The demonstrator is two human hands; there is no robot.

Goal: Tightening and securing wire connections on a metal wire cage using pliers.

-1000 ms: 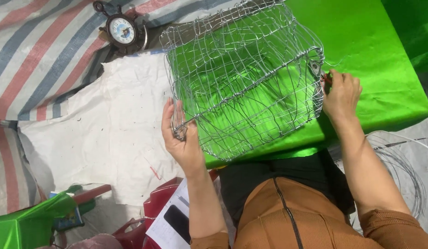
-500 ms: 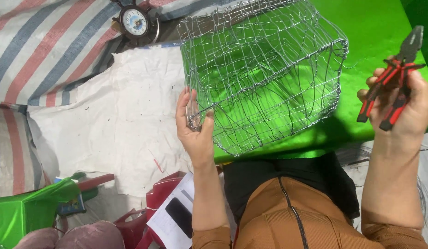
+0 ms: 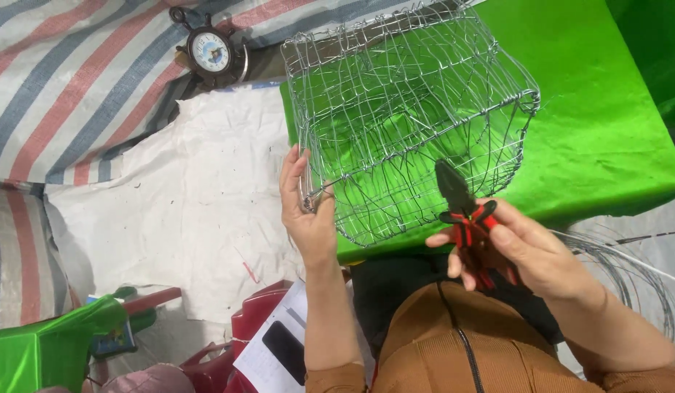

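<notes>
Left hand (image 3: 308, 211) pinches the near-left corner of the wire cage (image 3: 406, 124), which sits on the green desk (image 3: 606, 138). Right hand (image 3: 530, 251), just below the cage, is closed on the pliers (image 3: 465, 215). Loose wire ends could likely jab fingers if the cage slips.

The person wears an orange-brown top (image 3: 439, 356) of ribbed knit fabric, with a dark zip running down the middle of the chest. Its sleeves are pushed up or short, ending near the elbows at the lower edge of the view, so both forearms are bare. Below the top, at the lap, lies dark, nearly black clothing (image 3: 395, 280). The left hand (image 3: 308, 211) and the right hand (image 3: 526, 251) are bare, with no gloves, rings, watch or bracelet showing on fingers or wrists
</notes>
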